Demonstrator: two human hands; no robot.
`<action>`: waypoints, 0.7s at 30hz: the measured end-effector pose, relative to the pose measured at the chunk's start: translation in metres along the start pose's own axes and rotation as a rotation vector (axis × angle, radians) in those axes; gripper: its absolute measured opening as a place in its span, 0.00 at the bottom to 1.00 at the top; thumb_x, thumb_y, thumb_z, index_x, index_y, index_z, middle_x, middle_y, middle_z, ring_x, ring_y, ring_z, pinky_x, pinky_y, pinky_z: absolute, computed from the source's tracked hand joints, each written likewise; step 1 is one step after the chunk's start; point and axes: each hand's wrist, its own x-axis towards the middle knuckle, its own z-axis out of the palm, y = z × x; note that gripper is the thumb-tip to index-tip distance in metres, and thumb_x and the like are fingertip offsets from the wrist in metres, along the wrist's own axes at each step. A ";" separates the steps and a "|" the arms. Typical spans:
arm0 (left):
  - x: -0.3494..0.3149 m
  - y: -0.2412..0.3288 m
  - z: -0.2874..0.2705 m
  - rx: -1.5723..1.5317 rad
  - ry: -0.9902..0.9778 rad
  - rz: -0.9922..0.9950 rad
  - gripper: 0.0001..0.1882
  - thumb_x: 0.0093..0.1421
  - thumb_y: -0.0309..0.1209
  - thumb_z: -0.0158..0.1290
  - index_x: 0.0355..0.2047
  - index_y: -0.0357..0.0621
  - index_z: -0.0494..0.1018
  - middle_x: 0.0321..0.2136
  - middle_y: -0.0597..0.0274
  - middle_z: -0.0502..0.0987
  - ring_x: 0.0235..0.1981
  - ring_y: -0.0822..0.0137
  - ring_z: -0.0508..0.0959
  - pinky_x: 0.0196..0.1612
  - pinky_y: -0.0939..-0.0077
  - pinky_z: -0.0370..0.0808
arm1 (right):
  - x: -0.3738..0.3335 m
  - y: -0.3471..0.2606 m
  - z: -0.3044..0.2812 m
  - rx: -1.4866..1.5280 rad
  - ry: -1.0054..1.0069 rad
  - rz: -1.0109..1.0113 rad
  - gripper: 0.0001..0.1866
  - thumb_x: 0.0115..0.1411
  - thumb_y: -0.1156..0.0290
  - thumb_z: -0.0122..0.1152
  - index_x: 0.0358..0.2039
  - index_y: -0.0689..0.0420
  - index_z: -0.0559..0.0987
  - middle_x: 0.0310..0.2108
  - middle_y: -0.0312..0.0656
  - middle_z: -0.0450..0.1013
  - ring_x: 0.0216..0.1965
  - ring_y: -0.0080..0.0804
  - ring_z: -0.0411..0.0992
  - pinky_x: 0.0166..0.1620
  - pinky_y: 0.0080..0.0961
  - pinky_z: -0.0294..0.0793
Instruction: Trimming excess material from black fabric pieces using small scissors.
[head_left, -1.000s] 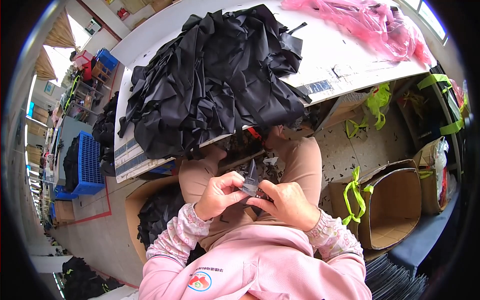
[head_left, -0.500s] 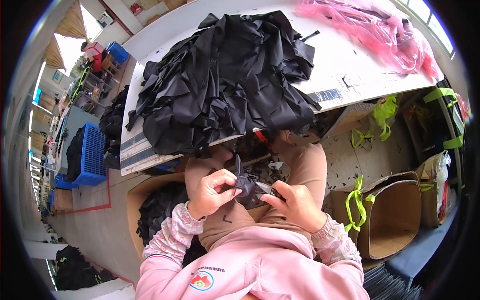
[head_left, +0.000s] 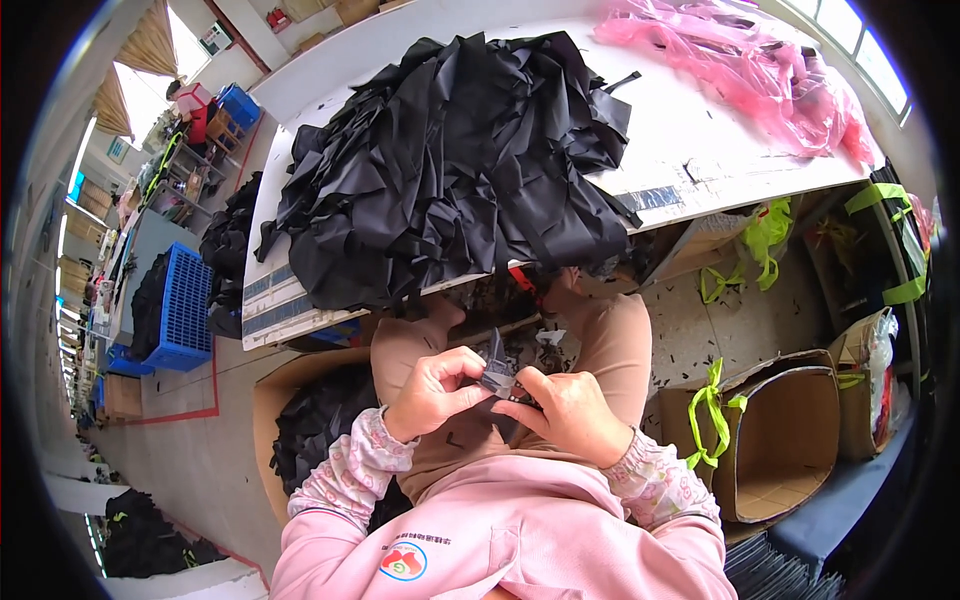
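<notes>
Pinching a small black piece [head_left: 495, 350] over the lap [head_left: 462, 450], the left hand [head_left: 437, 392] has its thumb and finger together. A shiny blade [head_left: 504, 386], apart from it a moment ago, now seems to touch it. The right hand [head_left: 573, 410] holds that blade tight, so both hands work close.

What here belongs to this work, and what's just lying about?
In the work:
- dark fabric piece, in the left hand
- small metal blade, at the right hand
- black fabric heap, probably

Seemingly just lying about:
- pink plastic
- green ribbon
- open cardboard box
</notes>
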 end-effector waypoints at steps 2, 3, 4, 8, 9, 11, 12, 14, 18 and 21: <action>0.000 -0.002 0.000 0.011 -0.008 0.003 0.06 0.57 0.18 0.56 0.35 0.33 0.74 0.35 0.65 0.71 0.35 0.78 0.71 0.37 0.84 0.68 | 0.001 -0.001 -0.001 -0.002 0.006 -0.009 0.20 0.56 0.54 0.63 0.25 0.57 0.69 0.12 0.42 0.69 0.14 0.41 0.71 0.18 0.34 0.68; 0.000 -0.003 -0.001 0.022 -0.015 0.005 0.06 0.57 0.18 0.56 0.36 0.33 0.74 0.35 0.65 0.71 0.35 0.78 0.71 0.37 0.84 0.68 | 0.002 -0.002 -0.002 -0.001 0.004 -0.010 0.20 0.57 0.54 0.62 0.24 0.57 0.69 0.12 0.43 0.68 0.14 0.41 0.71 0.18 0.34 0.67; 0.001 -0.002 0.000 0.022 -0.015 0.004 0.06 0.57 0.18 0.56 0.36 0.33 0.74 0.35 0.65 0.71 0.35 0.78 0.71 0.37 0.84 0.68 | 0.002 -0.002 -0.002 0.000 0.002 -0.011 0.20 0.57 0.54 0.62 0.24 0.57 0.69 0.11 0.43 0.68 0.14 0.42 0.71 0.18 0.34 0.67; 0.003 -0.001 0.000 0.018 -0.026 -0.014 0.06 0.56 0.17 0.56 0.35 0.33 0.74 0.35 0.65 0.71 0.35 0.77 0.71 0.37 0.84 0.68 | 0.002 0.001 -0.003 -0.005 -0.003 -0.001 0.20 0.57 0.54 0.62 0.23 0.56 0.69 0.10 0.43 0.67 0.14 0.42 0.70 0.18 0.35 0.67; 0.003 -0.001 0.000 0.027 -0.026 -0.013 0.06 0.56 0.17 0.56 0.35 0.33 0.74 0.35 0.64 0.71 0.35 0.77 0.71 0.37 0.84 0.68 | 0.003 0.001 -0.003 -0.015 -0.014 0.005 0.19 0.57 0.55 0.62 0.23 0.56 0.69 0.10 0.43 0.66 0.14 0.42 0.70 0.18 0.35 0.67; 0.004 0.001 -0.001 0.044 -0.021 0.001 0.06 0.56 0.17 0.56 0.35 0.33 0.74 0.36 0.64 0.71 0.35 0.77 0.71 0.37 0.83 0.68 | 0.004 0.001 -0.004 -0.027 -0.025 0.010 0.19 0.57 0.55 0.62 0.23 0.56 0.69 0.10 0.43 0.66 0.14 0.42 0.70 0.18 0.34 0.67; 0.003 0.002 -0.001 0.059 -0.016 0.014 0.06 0.56 0.17 0.56 0.35 0.33 0.74 0.36 0.64 0.71 0.35 0.77 0.71 0.37 0.83 0.68 | 0.003 0.001 -0.004 -0.027 -0.015 0.015 0.19 0.57 0.55 0.62 0.23 0.56 0.69 0.10 0.43 0.66 0.14 0.42 0.70 0.18 0.34 0.67; 0.000 0.006 -0.003 0.081 0.007 -0.009 0.05 0.55 0.17 0.56 0.34 0.33 0.74 0.35 0.63 0.72 0.34 0.75 0.72 0.38 0.82 0.69 | 0.002 0.001 -0.004 -0.028 -0.004 0.017 0.19 0.57 0.55 0.63 0.22 0.56 0.69 0.10 0.44 0.67 0.14 0.42 0.70 0.18 0.34 0.68; -0.019 0.015 -0.037 0.572 0.095 0.076 0.07 0.52 0.19 0.58 0.31 0.34 0.73 0.32 0.58 0.74 0.33 0.67 0.75 0.39 0.77 0.72 | -0.002 0.014 -0.005 0.016 -0.003 0.085 0.19 0.56 0.55 0.64 0.25 0.57 0.70 0.13 0.44 0.70 0.16 0.43 0.72 0.20 0.34 0.70; -0.070 0.001 -0.106 1.028 0.174 0.022 0.09 0.48 0.25 0.56 0.28 0.35 0.70 0.30 0.52 0.73 0.33 0.53 0.76 0.39 0.67 0.74 | -0.010 0.026 -0.013 0.016 -0.017 0.226 0.19 0.55 0.58 0.66 0.27 0.60 0.70 0.18 0.48 0.73 0.22 0.50 0.73 0.25 0.37 0.71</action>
